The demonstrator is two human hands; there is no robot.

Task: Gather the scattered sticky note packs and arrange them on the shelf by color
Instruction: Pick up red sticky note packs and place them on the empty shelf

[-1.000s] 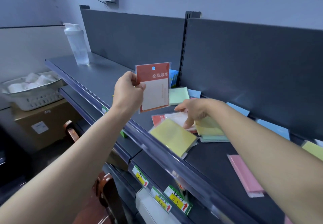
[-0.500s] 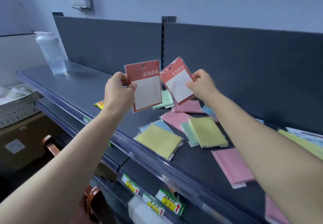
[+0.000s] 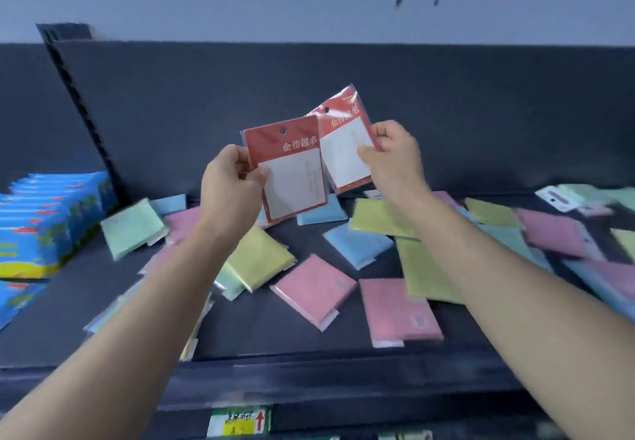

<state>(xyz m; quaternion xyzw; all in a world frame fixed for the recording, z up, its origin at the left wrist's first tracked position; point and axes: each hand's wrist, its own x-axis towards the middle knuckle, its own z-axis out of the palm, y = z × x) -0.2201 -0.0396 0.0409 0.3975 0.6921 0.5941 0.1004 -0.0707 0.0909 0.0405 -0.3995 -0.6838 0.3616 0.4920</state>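
Note:
My left hand [image 3: 232, 183] pinches a red-and-white sticky note pack [image 3: 292, 171] by its left edge and holds it upright above the dark shelf [image 3: 68, 316]. Beside it, my right hand [image 3: 395, 157] grips a second red-and-white pack [image 3: 343, 151], tilted, its left part tucked behind the first. Below them several loose packs lie scattered on the shelf: a pink pack [image 3: 314, 290], another pink pack [image 3: 398, 312], a yellow pack [image 3: 259, 257], a blue pack [image 3: 357, 245], a green pack [image 3: 132, 228] and a long yellow pack [image 3: 422, 274].
A row of blue printed packets [image 3: 44, 219] stands at the shelf's left end, past a black upright [image 3: 86, 109]. More pastel packs [image 3: 556, 233] crowd the right side. A dark back panel closes the rear. A green and yellow price label [image 3: 240, 422] sits on the front rail.
The view has swung right, so the bottle and lower shelves are out of sight. My right hand lifted a second red pack from the shelf and brought it next to the first.

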